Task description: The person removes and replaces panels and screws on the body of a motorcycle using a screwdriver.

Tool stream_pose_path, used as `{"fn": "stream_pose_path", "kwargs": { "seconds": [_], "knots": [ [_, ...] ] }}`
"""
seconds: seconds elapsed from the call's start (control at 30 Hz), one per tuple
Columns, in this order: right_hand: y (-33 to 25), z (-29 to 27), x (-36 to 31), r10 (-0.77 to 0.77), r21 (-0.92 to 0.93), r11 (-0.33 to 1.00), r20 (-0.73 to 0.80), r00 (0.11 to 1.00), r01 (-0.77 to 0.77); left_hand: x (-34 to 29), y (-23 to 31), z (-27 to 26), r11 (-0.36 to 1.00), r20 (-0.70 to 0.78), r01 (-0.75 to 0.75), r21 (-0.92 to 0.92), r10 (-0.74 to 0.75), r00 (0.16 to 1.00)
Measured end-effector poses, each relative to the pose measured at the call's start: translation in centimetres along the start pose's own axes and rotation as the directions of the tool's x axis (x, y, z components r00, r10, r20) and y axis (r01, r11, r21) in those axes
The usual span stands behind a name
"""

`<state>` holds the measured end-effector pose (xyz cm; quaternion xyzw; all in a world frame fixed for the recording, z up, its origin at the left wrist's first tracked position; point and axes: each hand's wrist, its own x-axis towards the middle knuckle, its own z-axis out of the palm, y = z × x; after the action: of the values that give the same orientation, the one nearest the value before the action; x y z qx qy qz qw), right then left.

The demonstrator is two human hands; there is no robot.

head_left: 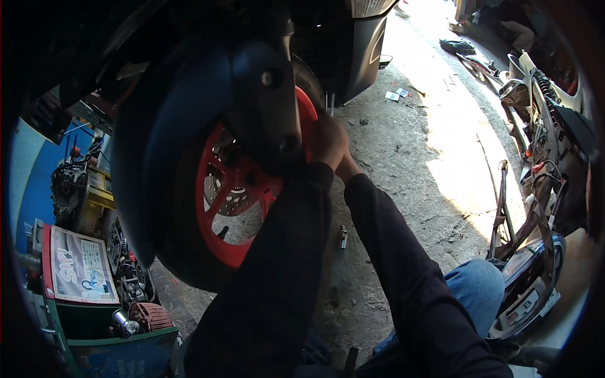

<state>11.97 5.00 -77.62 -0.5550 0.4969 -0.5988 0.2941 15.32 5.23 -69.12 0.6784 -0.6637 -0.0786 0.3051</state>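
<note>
A scooter's front wheel (234, 252) with a red rim and black tyre stands before me, under a black fender (189, 94) and a fork leg (265, 82). Both my hands are together at the right side of this wheel, by the lower body panel. My left hand (329, 142) looks closed, its fingers mostly in shadow; thin shiny metal (331, 104) shows just above it. My right hand (346, 167) is largely covered by the left one, and its fingers are hidden. Through the spokes a perforated brake disc (236, 201) is visible.
A small metal part (343, 237) lies on the rough concrete floor (409, 208). At left stand a green toolbox (120, 353) and engine parts (69, 179). Motorcycle frame parts (535, 157) line the right side. Another person (520, 28) is at the far right.
</note>
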Motion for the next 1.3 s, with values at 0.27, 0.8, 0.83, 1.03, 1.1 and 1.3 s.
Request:
{"fn": "stream_pose_path", "kwargs": {
  "seconds": [0.27,0.8,0.83,1.03,1.1,1.3],
  "knots": [
    [1.9,-3.4,2.5,0.237,0.285,0.928,0.049,0.970,-0.241,-0.7,5.4,-0.6,0.991,0.094,0.135,-0.026,-0.132,0.987],
    [1.5,-4.8,3.2,0.396,0.421,0.821,0.068,0.916,-0.386,-0.5,2.1,2.3,0.949,0.182,0.306,-0.072,-0.289,0.940],
    [1.6,-4.9,3.3,0.397,0.421,0.821,0.064,0.916,-0.385,-0.3,2.2,2.4,0.951,0.188,0.303,-0.059,-0.287,0.939],
    [2.3,-5.3,3.9,0.401,0.414,0.819,0.081,0.912,-0.397,-0.3,2.3,2.4,0.953,0.196,0.295,-0.063,-0.278,0.940],
    [1.8,-5.1,4.0,0.398,0.332,0.854,0.074,0.914,-0.399,-0.4,2.1,2.3,0.954,0.183,0.296,-0.057,-0.281,0.942],
    [1.2,-5.6,4.2,0.400,0.385,0.826,0.113,0.910,-0.411,-0.7,2.6,2.3,0.961,0.105,0.250,-0.114,-0.239,0.965]
  ]
}}
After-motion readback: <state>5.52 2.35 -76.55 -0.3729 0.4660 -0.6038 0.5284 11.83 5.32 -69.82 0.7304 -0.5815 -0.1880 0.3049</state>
